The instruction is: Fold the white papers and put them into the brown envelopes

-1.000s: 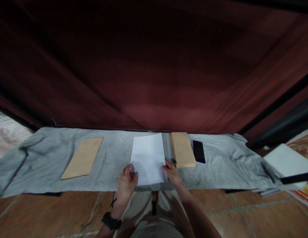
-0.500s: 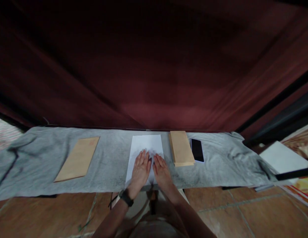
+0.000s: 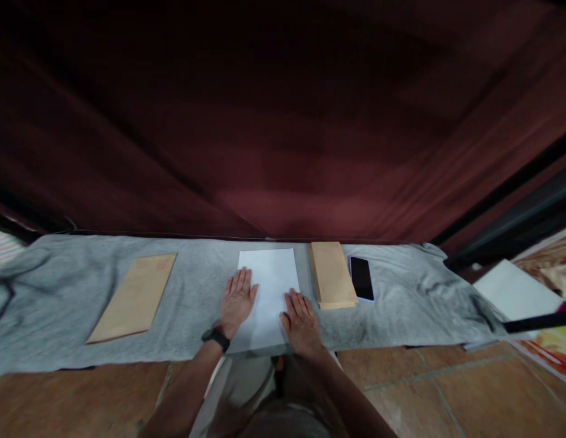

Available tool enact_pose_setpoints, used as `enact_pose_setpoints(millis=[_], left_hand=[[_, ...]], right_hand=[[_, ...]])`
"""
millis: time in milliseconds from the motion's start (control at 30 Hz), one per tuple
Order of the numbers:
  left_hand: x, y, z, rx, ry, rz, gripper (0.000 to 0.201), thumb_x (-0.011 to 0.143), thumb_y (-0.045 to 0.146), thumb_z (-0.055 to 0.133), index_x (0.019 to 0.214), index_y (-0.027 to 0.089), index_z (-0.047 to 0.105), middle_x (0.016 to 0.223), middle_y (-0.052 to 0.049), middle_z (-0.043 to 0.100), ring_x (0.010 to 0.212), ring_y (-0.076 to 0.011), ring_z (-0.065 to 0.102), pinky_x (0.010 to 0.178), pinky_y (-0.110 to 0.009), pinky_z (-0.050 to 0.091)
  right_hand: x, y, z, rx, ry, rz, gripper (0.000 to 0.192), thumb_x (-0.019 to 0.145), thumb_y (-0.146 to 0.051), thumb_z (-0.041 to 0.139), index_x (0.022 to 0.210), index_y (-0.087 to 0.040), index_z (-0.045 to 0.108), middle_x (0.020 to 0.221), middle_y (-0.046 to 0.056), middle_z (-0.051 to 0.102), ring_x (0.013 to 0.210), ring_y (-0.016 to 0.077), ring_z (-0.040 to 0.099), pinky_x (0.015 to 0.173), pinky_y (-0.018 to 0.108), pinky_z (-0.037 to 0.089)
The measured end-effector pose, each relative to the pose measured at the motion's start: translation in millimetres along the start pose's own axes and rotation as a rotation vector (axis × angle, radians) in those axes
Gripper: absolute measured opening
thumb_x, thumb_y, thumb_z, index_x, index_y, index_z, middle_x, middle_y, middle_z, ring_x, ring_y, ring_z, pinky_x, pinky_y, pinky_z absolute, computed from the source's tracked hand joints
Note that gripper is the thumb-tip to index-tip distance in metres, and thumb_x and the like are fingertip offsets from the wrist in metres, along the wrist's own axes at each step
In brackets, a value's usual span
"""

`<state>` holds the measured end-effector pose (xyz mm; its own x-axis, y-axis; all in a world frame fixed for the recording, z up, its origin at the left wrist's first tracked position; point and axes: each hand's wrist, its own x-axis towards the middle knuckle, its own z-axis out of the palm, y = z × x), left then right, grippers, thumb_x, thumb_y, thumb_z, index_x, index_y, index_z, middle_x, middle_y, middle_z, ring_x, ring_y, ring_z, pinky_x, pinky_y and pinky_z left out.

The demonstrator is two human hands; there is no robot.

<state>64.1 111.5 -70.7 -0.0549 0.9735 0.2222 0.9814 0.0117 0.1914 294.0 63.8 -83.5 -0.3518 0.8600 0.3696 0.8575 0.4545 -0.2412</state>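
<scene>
A white sheet of paper (image 3: 270,274) lies flat on the grey cloth in front of me. My left hand (image 3: 238,298) rests flat on its left edge, fingers stretched forward, with a dark watch (image 3: 216,338) on the wrist. On the right edge of the paper lies my right hand (image 3: 301,322), palm down with the fingers extended. Just right of the paper is a stack of brown envelopes (image 3: 332,274). Farther off to the left, a single brown envelope (image 3: 134,298) lies slanted on the cloth.
A phone (image 3: 362,278) with a dark screen lies right of the envelope stack. The grey cloth (image 3: 410,298) covers the long narrow surface. Behind it hangs a dark red curtain (image 3: 283,152). A white flat board (image 3: 515,292) stands at the far right, above the tiled floor (image 3: 501,383).
My hands have moved apart, from the middle of the paper out to its two side edges. The left hand has shifted left and slightly forward. The envelopes and phone lie as before.
</scene>
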Motion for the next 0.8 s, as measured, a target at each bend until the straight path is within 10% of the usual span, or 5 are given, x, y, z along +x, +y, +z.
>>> enact_pose_setpoints(millis=[400,800], left_hand=[[-79,-69,-21.5,-0.102,0.074,0.063,0.057,0.103,0.033,0.033,0.153,0.011,0.048,0.156,-0.017,0.052,0.147,-0.0285,0.047,0.124,-0.05,0.035],[-122,-26,-57.9,-0.253,-0.115,0.404,0.09,0.072,-0.007,0.04,0.154,0.031,0.047,0.166,0.001,0.039,0.155,-0.0209,0.033,0.123,-0.049,0.039]], right_hand=[[-35,23,-10,-0.033,0.056,0.007,0.053,0.107,-0.034,0.043,0.157,-0.015,0.043,0.157,0.013,0.051,0.145,0.0279,0.047,0.121,0.048,0.036],[-39,10,-26,0.082,-0.096,-0.137,0.051,0.105,-0.031,0.051,0.154,-0.02,0.047,0.16,0.008,0.047,0.148,0.0242,0.043,0.126,0.049,0.03]])
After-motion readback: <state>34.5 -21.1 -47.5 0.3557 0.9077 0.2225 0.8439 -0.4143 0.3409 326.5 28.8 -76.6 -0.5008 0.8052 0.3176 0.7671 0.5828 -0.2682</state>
